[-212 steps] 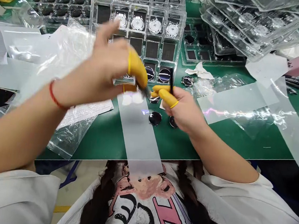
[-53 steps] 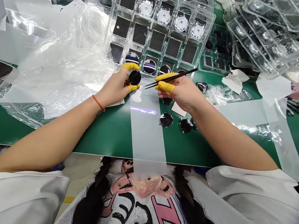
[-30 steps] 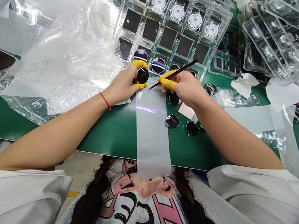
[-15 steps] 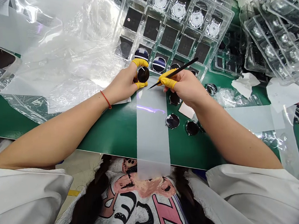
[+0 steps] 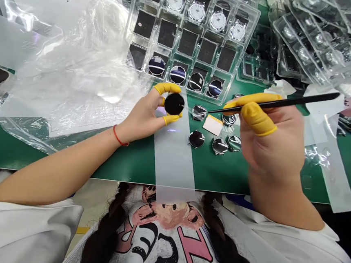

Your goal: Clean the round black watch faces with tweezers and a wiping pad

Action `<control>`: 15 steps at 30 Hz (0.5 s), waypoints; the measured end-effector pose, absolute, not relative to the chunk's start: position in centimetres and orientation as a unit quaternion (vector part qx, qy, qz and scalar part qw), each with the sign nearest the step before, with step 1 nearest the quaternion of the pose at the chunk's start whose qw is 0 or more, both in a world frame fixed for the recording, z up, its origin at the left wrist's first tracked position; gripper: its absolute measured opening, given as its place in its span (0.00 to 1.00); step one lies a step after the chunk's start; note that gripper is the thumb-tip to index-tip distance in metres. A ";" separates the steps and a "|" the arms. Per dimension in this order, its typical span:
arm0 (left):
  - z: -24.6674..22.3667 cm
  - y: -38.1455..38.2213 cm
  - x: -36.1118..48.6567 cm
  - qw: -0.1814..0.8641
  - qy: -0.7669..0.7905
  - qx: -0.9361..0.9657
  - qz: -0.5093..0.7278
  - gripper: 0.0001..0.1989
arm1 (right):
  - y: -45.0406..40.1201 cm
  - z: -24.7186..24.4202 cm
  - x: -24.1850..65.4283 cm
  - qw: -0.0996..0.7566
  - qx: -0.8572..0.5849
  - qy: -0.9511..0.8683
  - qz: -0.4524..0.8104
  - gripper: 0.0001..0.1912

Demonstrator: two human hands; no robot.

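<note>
My left hand (image 5: 153, 109), with yellow finger cots on its fingertips, pinches a round black-faced watch case (image 5: 174, 103) by its rim, above a translucent plastic strip (image 5: 175, 156). My right hand (image 5: 264, 123), also in yellow finger cots, grips slim black tweezers (image 5: 284, 103) between thumb and index finger. Their pointed end is directed left at the watch case; whether it touches anything is unclear. Several more watch cases (image 5: 196, 139) lie between my hands, around a small pale block (image 5: 213, 125).
A clear compartment tray (image 5: 186, 61) ahead holds several watch cases in its front and back rows. Crumpled plastic bags and sheets (image 5: 77, 57) cover the left. Stacked clear trays (image 5: 321, 42) stand at the back right, with pens (image 5: 348, 124) and white paper nearby.
My right hand has swung right and closer to the camera with the tweezers, uncovering watch cases. My left hand has moved slightly nearer and right, holding the watch case.
</note>
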State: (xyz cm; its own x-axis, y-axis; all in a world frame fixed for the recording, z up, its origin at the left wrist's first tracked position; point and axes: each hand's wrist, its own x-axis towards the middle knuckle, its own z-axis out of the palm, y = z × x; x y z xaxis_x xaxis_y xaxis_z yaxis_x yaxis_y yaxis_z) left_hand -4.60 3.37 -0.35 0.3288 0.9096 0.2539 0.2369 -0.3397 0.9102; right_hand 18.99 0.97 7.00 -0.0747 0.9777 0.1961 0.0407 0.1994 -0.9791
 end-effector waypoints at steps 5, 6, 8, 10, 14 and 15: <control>0.9 0.8 -3.1 0.462 0.378 0.688 0.411 0.24 | -0.1 6.3 18.3 0.464 -0.490 -0.541 0.503 0.09; 0.9 0.6 -3.0 0.467 0.379 0.686 0.409 0.24 | -0.2 6.2 18.3 0.455 -0.493 -0.539 0.509 0.10; 1.0 0.6 -3.0 0.473 0.381 0.684 0.404 0.25 | -0.1 6.0 18.4 0.449 -0.496 -0.540 0.511 0.11; 1.0 0.5 -3.0 0.481 0.381 0.683 0.396 0.24 | 0.2 5.8 18.7 0.449 -0.499 -0.542 0.505 0.12; 1.1 0.3 -3.1 0.478 0.385 0.684 0.394 0.24 | 0.7 5.4 19.1 0.446 -0.505 -0.544 0.500 0.14; 1.1 0.2 -3.0 0.471 0.388 0.686 0.396 0.24 | 0.8 5.3 19.1 0.447 -0.505 -0.543 0.500 0.14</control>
